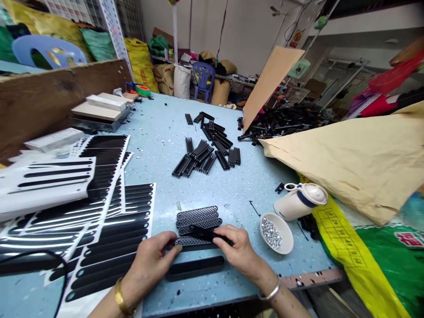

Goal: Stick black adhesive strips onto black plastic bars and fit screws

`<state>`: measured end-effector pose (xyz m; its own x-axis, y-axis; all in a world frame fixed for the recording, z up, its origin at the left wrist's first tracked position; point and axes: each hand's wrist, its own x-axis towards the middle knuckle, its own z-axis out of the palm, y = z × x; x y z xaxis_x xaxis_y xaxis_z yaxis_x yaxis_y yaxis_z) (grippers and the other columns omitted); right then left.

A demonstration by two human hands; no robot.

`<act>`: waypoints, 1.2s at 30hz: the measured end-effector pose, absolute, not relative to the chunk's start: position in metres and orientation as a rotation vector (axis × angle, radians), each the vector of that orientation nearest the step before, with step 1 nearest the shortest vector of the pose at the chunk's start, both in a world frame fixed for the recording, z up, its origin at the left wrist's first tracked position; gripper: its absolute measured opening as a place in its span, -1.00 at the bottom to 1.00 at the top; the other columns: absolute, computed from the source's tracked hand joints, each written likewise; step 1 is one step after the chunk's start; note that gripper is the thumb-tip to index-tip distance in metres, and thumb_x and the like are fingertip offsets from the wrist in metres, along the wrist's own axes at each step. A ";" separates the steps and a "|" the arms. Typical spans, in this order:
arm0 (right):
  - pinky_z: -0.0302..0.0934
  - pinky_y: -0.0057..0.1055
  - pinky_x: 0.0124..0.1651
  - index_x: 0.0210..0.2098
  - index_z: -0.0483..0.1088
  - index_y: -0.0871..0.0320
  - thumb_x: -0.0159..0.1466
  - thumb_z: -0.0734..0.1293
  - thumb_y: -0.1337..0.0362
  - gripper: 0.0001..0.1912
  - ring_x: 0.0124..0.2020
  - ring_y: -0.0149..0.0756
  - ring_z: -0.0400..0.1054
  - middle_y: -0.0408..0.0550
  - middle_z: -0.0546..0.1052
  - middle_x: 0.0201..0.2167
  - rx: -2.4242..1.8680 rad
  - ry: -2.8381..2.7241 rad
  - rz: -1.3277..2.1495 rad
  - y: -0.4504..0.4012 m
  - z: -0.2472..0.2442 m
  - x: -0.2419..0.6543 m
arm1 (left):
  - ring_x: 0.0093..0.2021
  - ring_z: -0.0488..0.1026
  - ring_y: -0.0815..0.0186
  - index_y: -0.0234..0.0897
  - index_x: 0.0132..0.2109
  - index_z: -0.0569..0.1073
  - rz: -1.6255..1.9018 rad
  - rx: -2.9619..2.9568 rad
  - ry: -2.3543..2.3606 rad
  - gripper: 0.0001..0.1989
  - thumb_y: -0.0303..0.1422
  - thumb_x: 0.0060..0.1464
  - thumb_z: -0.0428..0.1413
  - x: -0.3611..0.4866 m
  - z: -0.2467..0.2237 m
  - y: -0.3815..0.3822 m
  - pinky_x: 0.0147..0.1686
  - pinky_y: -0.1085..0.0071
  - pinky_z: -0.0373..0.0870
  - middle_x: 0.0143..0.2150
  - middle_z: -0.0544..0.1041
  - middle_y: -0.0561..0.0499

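Note:
Several black perforated strips (197, 217) lie side by side near the table's front. My right hand (239, 249) pinches the right end of a dark narrow strip (207, 234), which slants over them. At their left end, my left hand (154, 256) has thumb and index finger closed around the end of the lowest perforated strip (192, 241). A smooth black bar (197, 268) rests on the table in front of both hands. Sheets of long black stickers (112, 238) lie to the left of my left hand.
A white bowl of small silvery pieces (287, 234) and a white lidded mug (291, 205) stand at the right. Piled black parts (198, 157) lie farther back on the blue table (159, 132). Brown paper (347, 163) borders the right side; boxes (99, 110) sit back left.

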<state>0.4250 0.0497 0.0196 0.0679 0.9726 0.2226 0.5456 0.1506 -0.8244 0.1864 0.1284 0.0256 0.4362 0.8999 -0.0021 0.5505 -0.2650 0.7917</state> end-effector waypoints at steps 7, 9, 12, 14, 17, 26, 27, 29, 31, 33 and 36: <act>0.40 -0.20 -0.14 -0.12 0.55 0.13 0.29 0.31 0.33 -0.79 -0.24 -0.15 0.51 0.04 0.62 -0.24 -1.507 -1.868 0.561 0.035 0.026 0.433 | -0.49 0.48 0.29 -0.24 -0.21 0.59 0.688 1.798 1.293 -0.73 -0.33 -0.15 0.22 0.182 0.023 0.110 -0.40 0.39 0.41 -0.44 0.61 0.02; 0.39 -0.16 -0.13 -0.10 0.54 0.12 0.30 0.31 0.32 -0.78 -0.22 -0.12 0.50 0.06 0.62 -0.21 -1.514 -1.917 0.518 0.035 0.028 0.433 | -0.51 0.48 0.30 -0.23 -0.18 0.60 0.726 1.754 1.325 -0.71 -0.33 -0.14 0.21 0.179 0.023 0.106 -0.40 0.39 0.42 -0.41 0.63 0.01; 0.37 -0.14 -0.13 -0.08 0.53 0.13 0.31 0.30 0.33 -0.77 -0.20 -0.10 0.49 0.08 0.61 -0.19 -1.499 -2.003 0.491 0.039 0.032 0.429 | -0.50 0.50 0.30 -0.23 -0.18 0.61 0.724 1.736 1.324 -0.74 -0.32 -0.08 0.18 0.178 0.022 0.104 -0.40 0.39 0.43 -0.41 0.64 0.00; 0.36 -0.14 -0.13 -0.09 0.54 0.14 0.31 0.29 0.35 -0.77 -0.20 -0.09 0.48 0.09 0.61 -0.19 -1.503 -2.059 0.474 0.042 0.034 0.425 | -0.48 0.52 0.28 -0.25 -0.17 0.61 0.726 1.751 1.324 -0.74 -0.30 -0.03 0.16 0.178 0.019 0.102 -0.38 0.38 0.44 -0.40 0.64 -0.02; 0.33 -0.14 -0.14 -0.12 0.54 0.15 0.32 0.27 0.36 -0.78 -0.22 -0.09 0.48 0.09 0.61 -0.21 -1.524 -2.123 0.437 0.044 0.034 0.420 | -0.41 0.56 0.24 -0.27 -0.15 0.61 0.755 1.791 1.303 -0.73 -0.29 0.02 0.13 0.178 0.014 0.100 -0.35 0.36 0.46 -0.32 0.66 -0.06; 0.29 -0.14 -0.17 -0.11 0.53 0.15 0.32 0.27 0.36 -0.78 -0.22 -0.08 0.47 0.06 0.60 -0.19 -1.538 -2.168 0.419 0.044 0.032 0.417 | -0.36 0.57 0.21 -0.20 -0.20 0.63 0.759 1.793 1.266 -0.79 -0.33 0.05 0.13 0.181 0.015 0.099 -0.31 0.34 0.46 -0.32 0.66 -0.04; 0.29 -0.13 -0.17 -0.12 0.53 0.16 0.32 0.27 0.37 -0.78 -0.22 -0.08 0.47 0.07 0.60 -0.19 -1.539 -2.173 0.417 0.045 0.032 0.417 | -0.37 0.57 0.21 -0.20 -0.20 0.63 0.756 1.792 1.269 -0.79 -0.33 0.05 0.13 0.181 0.015 0.099 -0.31 0.34 0.46 -0.33 0.66 -0.04; 0.28 -0.14 -0.18 -0.13 0.52 0.18 0.32 0.27 0.37 -0.79 -0.23 -0.08 0.47 0.08 0.60 -0.19 -1.538 -2.182 0.410 0.045 0.033 0.416 | -0.38 0.57 0.22 -0.21 -0.20 0.63 0.755 1.796 1.271 -0.79 -0.33 0.05 0.13 0.182 0.016 0.100 -0.32 0.35 0.45 -0.33 0.66 -0.04; 0.27 -0.15 -0.20 -0.15 0.52 0.20 0.32 0.26 0.37 -0.80 -0.25 -0.09 0.46 0.08 0.60 -0.22 -1.539 -2.183 0.403 0.045 0.033 0.414 | -0.39 0.57 0.23 -0.21 -0.20 0.62 0.759 1.800 1.271 -0.79 -0.33 0.04 0.13 0.182 0.016 0.100 -0.33 0.36 0.46 -0.34 0.66 -0.04; 0.26 -0.17 -0.22 -0.16 0.52 0.21 0.32 0.26 0.37 -0.80 -0.27 -0.11 0.45 0.08 0.60 -0.24 -1.543 -2.188 0.403 0.045 0.032 0.413 | -0.40 0.57 0.25 -0.22 -0.21 0.62 0.770 1.810 1.267 -0.80 -0.33 0.05 0.13 0.182 0.015 0.100 -0.34 0.38 0.46 -0.34 0.66 -0.03; 0.24 -0.18 -0.23 -0.18 0.52 0.22 0.33 0.25 0.37 -0.81 -0.28 -0.13 0.44 0.07 0.59 -0.27 -1.527 -2.164 0.378 0.045 0.031 0.411 | -0.38 0.58 0.25 -0.22 -0.20 0.61 0.796 1.870 1.253 -0.80 -0.33 0.07 0.11 0.181 0.014 0.100 -0.34 0.38 0.49 -0.33 0.66 -0.03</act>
<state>0.4114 0.0449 0.0315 -0.2765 0.9375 0.2110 0.8107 0.3455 -0.4727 0.1811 0.0995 0.0138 0.3317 0.9389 0.0920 0.4821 -0.2525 0.8389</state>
